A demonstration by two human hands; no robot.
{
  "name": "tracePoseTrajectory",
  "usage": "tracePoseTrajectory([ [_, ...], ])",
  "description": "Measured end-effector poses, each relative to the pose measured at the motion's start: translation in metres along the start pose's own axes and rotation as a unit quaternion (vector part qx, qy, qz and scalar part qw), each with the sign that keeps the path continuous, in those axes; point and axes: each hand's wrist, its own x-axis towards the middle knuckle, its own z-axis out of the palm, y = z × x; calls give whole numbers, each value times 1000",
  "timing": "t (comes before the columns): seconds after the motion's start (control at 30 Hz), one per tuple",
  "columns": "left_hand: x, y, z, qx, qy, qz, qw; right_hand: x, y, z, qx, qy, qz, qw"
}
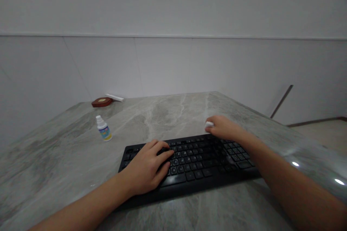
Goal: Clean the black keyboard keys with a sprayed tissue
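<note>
A black keyboard (187,178) lies slightly askew on the marbled grey table. My left hand (145,168) rests on its left part, palm down, with the fingers spread over the keys. Above the far right part of the keyboard is my right hand (223,128), closed around a small white piece (209,124). Only one end of that piece shows between the fingers, so its kind is unclear. To the left, beyond the keyboard, stands a small white bottle (103,129) with a blue and yellow label and a white cap.
At the table's far left corner lies a reddish-brown case (102,102), with a flat white strip (114,97) beside it. A pale wall (168,65) rises behind the table (162,115). Floor shows past the right edge.
</note>
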Motion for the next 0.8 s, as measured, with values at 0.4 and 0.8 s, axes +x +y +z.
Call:
tracePoseTrajectory([
  [0.4,-1,12,-6,-18,-31,-40,999,14,23,-1,15,-48,104,993],
  [0.8,-4,32,-6,-16,-116,-49,992,3,-6,11,45,-19,58,997],
])
